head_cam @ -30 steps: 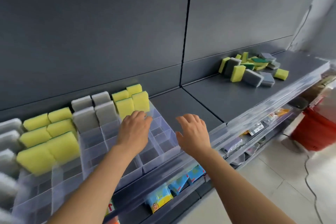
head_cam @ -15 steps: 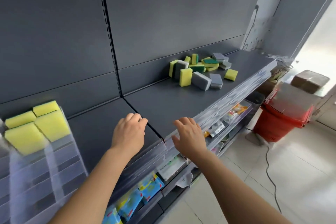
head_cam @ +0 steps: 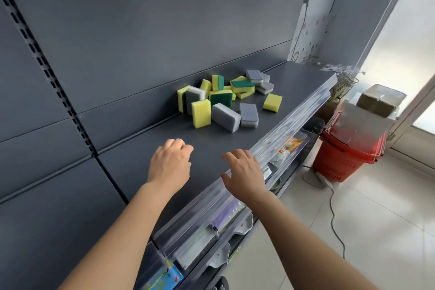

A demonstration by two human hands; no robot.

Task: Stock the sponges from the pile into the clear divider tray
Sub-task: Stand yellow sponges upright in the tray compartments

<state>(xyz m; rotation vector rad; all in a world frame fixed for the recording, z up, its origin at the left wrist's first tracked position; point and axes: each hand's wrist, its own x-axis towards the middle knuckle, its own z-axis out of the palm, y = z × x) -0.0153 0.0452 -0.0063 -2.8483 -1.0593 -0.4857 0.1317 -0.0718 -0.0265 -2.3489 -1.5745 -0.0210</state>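
The left grip (head_cam: 170, 165) and right grip (head_cam: 243, 172) are hovering empty and slack above the dark grey shelf (head_cam: 294, 92), short of the pile of yellow, green and grey foam sponges (head_cam: 221, 99), all seemingly awaiting stocking, with the clear divider tray out of view.

Both hands (head_cam: 170, 162) (head_cam: 243, 172) extended forward, empty, fingers loosely curled.

walls — dark grey shelving panels (head_cam: 164, 30) | floor (head_cam: 376, 219) pale tiles | red baskets (head_cam: 341, 160) | daylight right

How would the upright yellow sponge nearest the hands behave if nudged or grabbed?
The yellow sponge stands on a narrow end, so a nudge would probably tip it. It looks like foam: likely light, squashy, and not slippery.
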